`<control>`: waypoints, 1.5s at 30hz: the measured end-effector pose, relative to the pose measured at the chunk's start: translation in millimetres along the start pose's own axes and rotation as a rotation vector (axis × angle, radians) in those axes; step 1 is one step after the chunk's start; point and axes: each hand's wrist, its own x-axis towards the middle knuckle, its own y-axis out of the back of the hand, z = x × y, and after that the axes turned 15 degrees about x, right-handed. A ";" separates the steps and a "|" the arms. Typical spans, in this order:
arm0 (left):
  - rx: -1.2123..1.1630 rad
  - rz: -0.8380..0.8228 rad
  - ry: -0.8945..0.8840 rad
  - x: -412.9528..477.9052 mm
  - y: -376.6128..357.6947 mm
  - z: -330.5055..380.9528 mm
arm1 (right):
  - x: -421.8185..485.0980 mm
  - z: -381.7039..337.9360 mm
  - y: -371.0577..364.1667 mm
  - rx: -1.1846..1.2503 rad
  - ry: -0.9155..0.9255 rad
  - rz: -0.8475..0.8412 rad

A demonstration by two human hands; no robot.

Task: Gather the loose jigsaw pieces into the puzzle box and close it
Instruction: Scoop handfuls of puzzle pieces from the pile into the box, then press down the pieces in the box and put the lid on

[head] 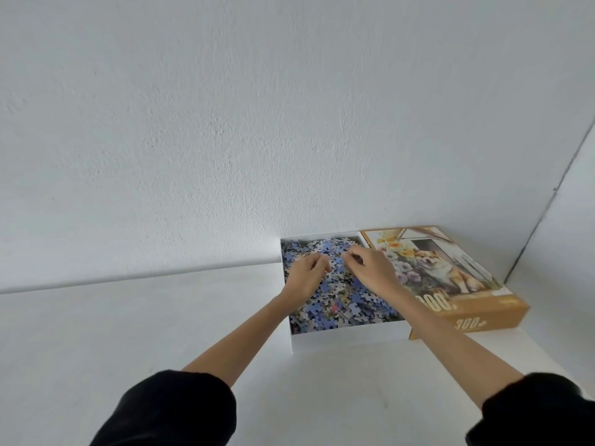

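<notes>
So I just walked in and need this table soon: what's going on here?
A person in black sleeves is packing up a jigsaw. The left hand and right hand are over the heap of blue and white jigsaw pieces inside the open white cardboard box, fingers curled; whether they pinch pieces is unclear. The orange-sided lid with a dog picture lies beside the box on the right, so it isn't closed yet.
</notes>
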 end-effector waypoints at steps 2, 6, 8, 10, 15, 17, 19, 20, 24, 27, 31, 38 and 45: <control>0.009 0.031 -0.092 0.0 -4.1 -5.3 | 2.7 7.6 -2.4 0.012 0.039 -0.008; 0.211 0.117 -0.157 2.6 -10.1 -19.6 | 5.7 22.2 -4.7 0.008 0.107 0.060; 0.441 0.195 -0.079 6.5 -9.4 -28.1 | 4.6 27.4 -3.2 -0.073 0.108 0.160; 0.594 0.217 0.009 8.5 -7.3 -36.8 | 1.5 30.9 0.2 -0.191 0.072 0.204; 0.600 0.108 0.100 6.7 -1.4 -48.4 | -2.9 36.2 5.1 -0.394 -0.091 0.057; 0.552 0.068 0.076 5.7 -1.5 -46.8 | -3.3 36.8 4.1 -0.404 -0.088 0.037; 0.510 0.048 0.056 4.4 0.0 -45.7 | -2.9 37.6 3.6 -0.398 -0.083 0.033; 0.491 0.042 0.052 3.4 1.3 -45.6 | -3.1 37.8 3.6 -0.394 -0.083 0.025; 0.460 -0.010 0.037 -0.3 7.0 -45.2 | -4.5 37.0 4.1 -0.382 -0.078 -0.021; 0.495 -0.028 -0.015 -0.6 8.7 -47.5 | -7.9 31.9 4.2 -0.387 -0.127 -0.038; 0.550 -0.053 -0.037 -2.3 12.3 -53.9 | -13.5 24.6 -1.3 -0.407 -0.121 -0.004; 0.455 -0.028 0.025 -19.0 41.1 -78.2 | -16.9 14.2 -5.2 0.055 -0.172 -0.091; -0.167 -0.061 0.295 -46.8 44.4 -77.5 | -31.9 -10.9 -29.7 0.602 -0.414 0.040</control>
